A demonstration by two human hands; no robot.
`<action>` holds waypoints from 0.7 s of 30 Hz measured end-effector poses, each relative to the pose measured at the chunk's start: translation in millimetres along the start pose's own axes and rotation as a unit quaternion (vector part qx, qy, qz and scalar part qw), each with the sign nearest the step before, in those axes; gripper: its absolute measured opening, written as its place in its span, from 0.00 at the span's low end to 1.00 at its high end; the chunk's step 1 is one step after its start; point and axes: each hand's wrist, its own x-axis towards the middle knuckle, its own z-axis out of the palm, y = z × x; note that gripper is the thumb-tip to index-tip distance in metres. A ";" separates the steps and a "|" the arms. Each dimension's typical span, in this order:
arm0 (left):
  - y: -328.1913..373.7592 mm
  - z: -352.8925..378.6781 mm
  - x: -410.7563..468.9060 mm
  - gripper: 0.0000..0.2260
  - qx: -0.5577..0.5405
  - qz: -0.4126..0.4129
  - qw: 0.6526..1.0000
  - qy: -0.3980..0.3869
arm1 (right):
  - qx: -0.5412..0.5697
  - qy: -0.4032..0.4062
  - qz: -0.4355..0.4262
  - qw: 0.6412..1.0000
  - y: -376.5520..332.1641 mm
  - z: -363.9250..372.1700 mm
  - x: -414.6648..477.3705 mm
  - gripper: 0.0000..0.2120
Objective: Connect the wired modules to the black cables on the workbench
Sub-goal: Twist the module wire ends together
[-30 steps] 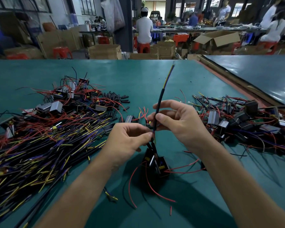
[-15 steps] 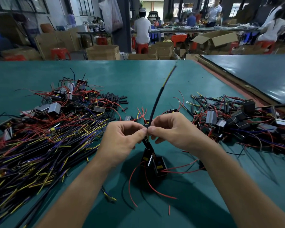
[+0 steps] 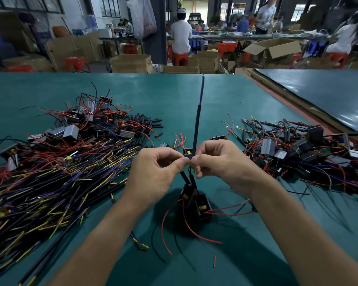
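Note:
A black cable [image 3: 197, 124] stands almost upright from between my two hands, its thin purple end pointing at the far table edge. My left hand [image 3: 157, 172] and my right hand [image 3: 221, 162] meet thumb to thumb and pinch the cable's lower end, where a short yellow wire tip shows. Below them hangs a black wired module [image 3: 195, 201] with yellow parts and loose red wires, joined to the pinched wires by black sleeves. The joint itself is hidden by my fingertips.
A large heap of black, yellow and purple cables [image 3: 50, 182] with modules and black sleeve pieces [image 3: 147, 122] fills the left of the green workbench [image 3: 163, 96]. A pile of wired modules [image 3: 298, 149] lies right. People sit at tables beyond, among cardboard boxes.
My right hand slid down the cable and now meets my left hand at its lower end. The cable swung from leaning right to nearly upright.

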 end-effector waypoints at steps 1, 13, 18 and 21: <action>-0.4 -0.1 -0.6 0.04 0.036 0.015 0.999 0.010 | 0.000 0.000 0.004 1.000 -0.1 0.2 0.1 0.12; 3.7 1.4 -2.8 0.05 0.078 0.054 0.995 0.043 | 0.092 -0.014 0.006 0.996 -2.8 -8.4 -2.2 0.16; 10.6 0.1 -4.8 0.05 0.060 0.100 0.989 0.085 | 0.083 0.006 -0.017 0.996 -2.1 -10.1 -0.2 0.18; 14.3 -2.1 -6.3 0.03 0.083 0.146 0.982 0.086 | 0.075 0.014 -0.019 0.997 -1.4 -12.4 0.1 0.16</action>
